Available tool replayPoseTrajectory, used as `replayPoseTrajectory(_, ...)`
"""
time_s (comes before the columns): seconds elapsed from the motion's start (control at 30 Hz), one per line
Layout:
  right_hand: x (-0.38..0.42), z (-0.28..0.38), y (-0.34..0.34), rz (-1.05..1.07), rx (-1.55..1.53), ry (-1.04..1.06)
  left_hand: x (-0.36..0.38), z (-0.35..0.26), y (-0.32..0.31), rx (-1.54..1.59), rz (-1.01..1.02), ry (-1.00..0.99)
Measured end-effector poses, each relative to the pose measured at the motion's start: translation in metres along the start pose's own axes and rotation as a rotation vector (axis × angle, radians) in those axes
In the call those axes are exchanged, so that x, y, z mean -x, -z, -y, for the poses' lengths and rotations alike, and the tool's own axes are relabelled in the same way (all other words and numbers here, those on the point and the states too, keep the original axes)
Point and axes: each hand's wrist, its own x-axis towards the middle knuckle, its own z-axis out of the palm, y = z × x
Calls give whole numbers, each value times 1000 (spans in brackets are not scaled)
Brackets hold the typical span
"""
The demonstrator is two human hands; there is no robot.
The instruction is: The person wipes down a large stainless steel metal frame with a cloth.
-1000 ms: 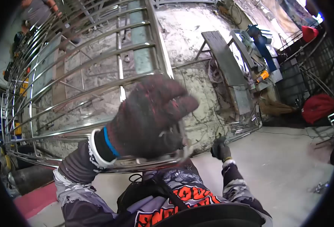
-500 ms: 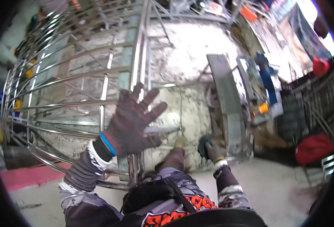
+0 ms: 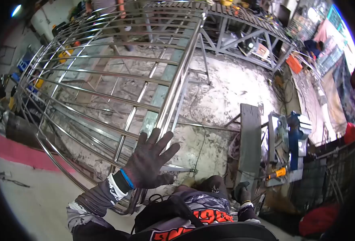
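My left hand (image 3: 147, 162), in a dark work glove with a blue band at the wrist, is spread flat at the near end of a shiny metal tube railing (image 3: 177, 80). Its fingers are apart and nothing is in them. Whether the palm presses on the tubes is hard to tell. The railing has several long curved bars crossed by straight tubes. Low on the right, my right hand (image 3: 241, 193), also in a dark glove, hangs beside the near end of a narrow grey wooden plank (image 3: 250, 140). Its fingers are too dark and small to make out.
Right of the plank stands a blue bench vise (image 3: 294, 136), with a yellow-orange tool (image 3: 277, 173) near it. A slatted metal workbench (image 3: 249, 34) spans the back. Another person (image 3: 105, 6) stands at the far left. A cable (image 3: 202, 150) crosses the stained floor.
My view has tilted up and shows more of the railing and the far workbench. Both hands sit lower in view; the left stays spread over the railing's near end.
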Motion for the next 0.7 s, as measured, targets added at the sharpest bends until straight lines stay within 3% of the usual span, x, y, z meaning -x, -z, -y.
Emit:
replayPoseTrajectory(0.07, -14, 35, 1, 216, -370, -189, -5, -2, 4, 56, 14, 62)
replayPoseTrajectory(0.1, -37, 28, -8, 165, -387, -69, -11, -4, 7, 47, 0, 93)
replayPoseTrajectory(0.17, -79, 45, -14, 205, -38, 145, -22, -9, 10, 47, 93, 260)
replayPoseTrajectory(0.2, -65, 110, -10, 180, 299, 91, -26, -11, 10, 18, 120, 319)
replayPoseTrajectory(0.3, -110, 211, -34, 338, 94, 204, -37, -2, -8, 72, -60, 388)
replayPoseTrajectory(0.37, -167, 278, -47, 477, 420, 506, -52, -6, -13, 59, -119, 515)
replayPoseTrajectory(0.43, -166, 387, -61, 636, -97, 464, -55, 9, -30, 92, -255, 680)
replayPoseTrajectory(0.47, -208, 405, -81, 843, -424, 371, -59, 12, -35, 121, -310, 763)
replayPoseTrajectory(0.53, -218, 501, -100, 1032, -716, 118, -46, 21, -46, 47, -358, 768)
replayPoseTrajectory(0.57, -230, 540, -111, 1357, -962, 112, -39, 17, -47, 88, -403, 817)
replayPoseTrajectory(0.6, -196, 593, -110, 1160, -1039, 24, -33, 13, -48, 131, -452, 864)
replayPoseTrajectory(0.7, -168, 684, -119, 1329, -983, 354, 3, 13, -66, 45, -484, 941)
